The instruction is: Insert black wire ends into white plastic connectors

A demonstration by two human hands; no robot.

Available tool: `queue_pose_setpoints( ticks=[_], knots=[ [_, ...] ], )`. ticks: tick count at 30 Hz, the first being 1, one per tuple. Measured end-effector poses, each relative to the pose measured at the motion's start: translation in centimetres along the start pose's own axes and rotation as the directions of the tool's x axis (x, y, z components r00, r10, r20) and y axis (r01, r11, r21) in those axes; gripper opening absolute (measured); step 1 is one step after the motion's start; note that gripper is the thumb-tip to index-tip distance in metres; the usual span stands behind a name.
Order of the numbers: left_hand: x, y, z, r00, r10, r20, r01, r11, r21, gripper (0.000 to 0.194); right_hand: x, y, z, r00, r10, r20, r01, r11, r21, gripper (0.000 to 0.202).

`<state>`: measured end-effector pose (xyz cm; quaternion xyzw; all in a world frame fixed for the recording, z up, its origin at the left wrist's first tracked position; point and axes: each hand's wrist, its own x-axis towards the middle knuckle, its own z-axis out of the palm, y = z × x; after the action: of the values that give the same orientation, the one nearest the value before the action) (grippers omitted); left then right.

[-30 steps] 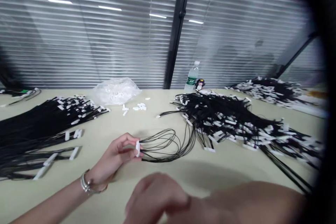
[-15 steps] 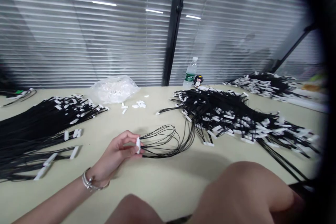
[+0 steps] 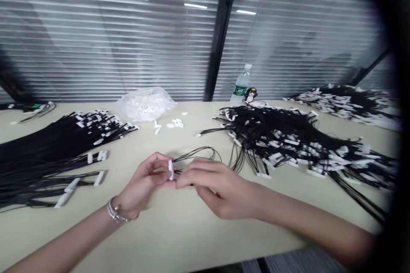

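Observation:
Between the thumb and fingers of my left hand (image 3: 150, 175) is a white connector (image 3: 171, 170), held upright above the table. Thin black wires (image 3: 205, 150) run from it to the right in a loop. My right hand (image 3: 214, 183) has its fingers closed together around wires just right of the connector; its fingertips partly hide them. To the right lies a big heap of black wire harnesses (image 3: 272, 123) with white connectors. On the left, another pile of black harnesses (image 3: 48, 145) fans out with its connectors towards the middle.
A clear plastic bag (image 3: 145, 104) of small white parts sits at the back, several loose white pieces (image 3: 175, 123) near it. A water bottle (image 3: 241, 85) and a penguin figurine (image 3: 250, 95) stand by the blinds. More harnesses (image 3: 346, 102) lie at far right.
My right hand has come in from the right and taken hold of wires beside the connector. My left hand keeps its grip on the connector. The view has shifted slightly.

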<state>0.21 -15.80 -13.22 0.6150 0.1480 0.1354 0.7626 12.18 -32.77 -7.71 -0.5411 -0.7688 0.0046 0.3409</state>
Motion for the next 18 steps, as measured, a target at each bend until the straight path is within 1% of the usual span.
queue_pose_setpoints(
  ticks=[1, 2, 4, 6, 8, 12, 15, 18],
  knots=[
    [0.0, 0.1, 0.0, 1.0, -0.023, 0.005, 0.023, 1.0, 0.01, 0.021, -0.7, 0.9, 0.6, 0.999, 0.039, 0.031, -0.037, 0.998, -0.052, 0.035],
    [0.0, 0.1, 0.1, 0.999, -0.044, 0.008, 0.044, 0.999, 0.021, 0.021, -1.4, 1.7, 1.1, 0.996, 0.071, 0.056, -0.062, 0.988, -0.14, 0.032],
    [0.1, 0.2, 0.2, 0.998, -0.068, 0.015, 0.068, 0.997, 0.037, 0.021, -2.5, 3.0, 1.9, 0.991, 0.09, 0.097, -0.054, 0.944, -0.324, 0.029],
    [0.1, 0.2, 0.3, 0.997, -0.078, 0.027, 0.076, 0.996, 0.044, 0.021, -3.0, 3.7, 2.2, 0.989, 0.093, 0.114, -0.034, 0.898, -0.438, 0.029],
    [0.1, 0.3, 0.3, 0.996, -0.084, 0.037, 0.082, 0.995, 0.048, 0.021, -3.1, 4.1, 2.2, 0.99, 0.095, 0.105, -0.037, 0.888, -0.459, 0.029],
    [0.1, 0.4, 0.3, 0.996, -0.077, 0.032, 0.076, 0.996, 0.047, 0.02, -3.0, 4.6, 2.1, 0.995, 0.081, 0.054, -0.05, 0.899, -0.436, 0.029],
    [0.1, 0.5, 0.2, 0.996, -0.081, 0.037, 0.079, 0.995, 0.053, 0.021, -3.0, 5.0, 2.4, 0.993, 0.115, -0.004, -0.106, 0.91, -0.401, 0.027],
    [0.1, 0.5, 0.3, 0.996, -0.08, 0.045, 0.078, 0.996, 0.053, 0.02, -3.0, 5.2, 2.8, 0.987, 0.157, -0.035, -0.159, 0.922, -0.353, 0.025]
  ],
)
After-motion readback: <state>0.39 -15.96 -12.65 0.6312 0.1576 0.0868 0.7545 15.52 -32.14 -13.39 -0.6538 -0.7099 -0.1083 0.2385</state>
